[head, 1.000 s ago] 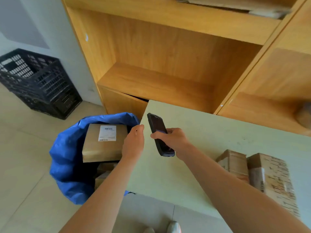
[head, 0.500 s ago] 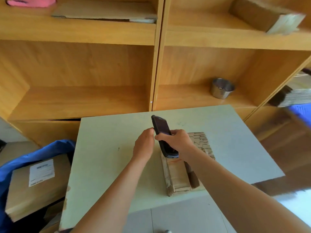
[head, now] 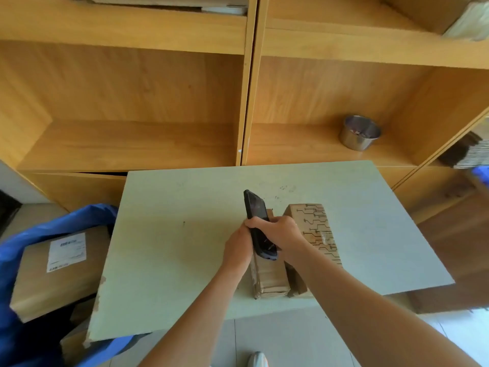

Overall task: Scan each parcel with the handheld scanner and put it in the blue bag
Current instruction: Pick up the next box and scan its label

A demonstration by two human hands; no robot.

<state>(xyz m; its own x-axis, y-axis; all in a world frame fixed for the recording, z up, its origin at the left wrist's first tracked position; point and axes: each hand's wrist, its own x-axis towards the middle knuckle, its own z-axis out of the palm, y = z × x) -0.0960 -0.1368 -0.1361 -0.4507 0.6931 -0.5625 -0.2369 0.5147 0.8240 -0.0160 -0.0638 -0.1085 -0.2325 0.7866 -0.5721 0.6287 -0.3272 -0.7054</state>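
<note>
Your right hand (head: pixel 280 234) grips the handheld scanner (head: pixel 258 223), fingers wrapped round its lower half, thumb on the left edge. The scanner is tilted, top end pointing far and slightly left, screen facing up toward you.

Your left hand (head: pixel 236 247) is right beside it, touching the scanner's lower left edge. Its fingers are hidden behind the hand and the scanner, so you can't tell whether they're curled or straight, or whether they're on the scanner or on the parcel under it.

2 parcels sit on the pale green table (head: pixel 172 234), side by side, touching or nearly so, near the table's near edge:
- plain brown parcel (head: pixel 270 279): directly below the scanner and both hands, its near end sticking out toward you.
- printed parcel (head: pixel 316 223) with black line pattern: just right of the first, partly under your right wrist and forearm.

The scanner is over the far end of the plain parcel; contact between them isn't readable.

The blue bag (head: pixel 53 226) is on the floor at the table's left, mouth open, well apart from your hands. A labelled parcel (head: pixel 53 271) with a white sticker lies in it, on top of more boxes.

Background: wooden shelf unit (head: pixel 246 102) behind the table, steel cup (head: pixel 360 133) on its right shelf.
</note>
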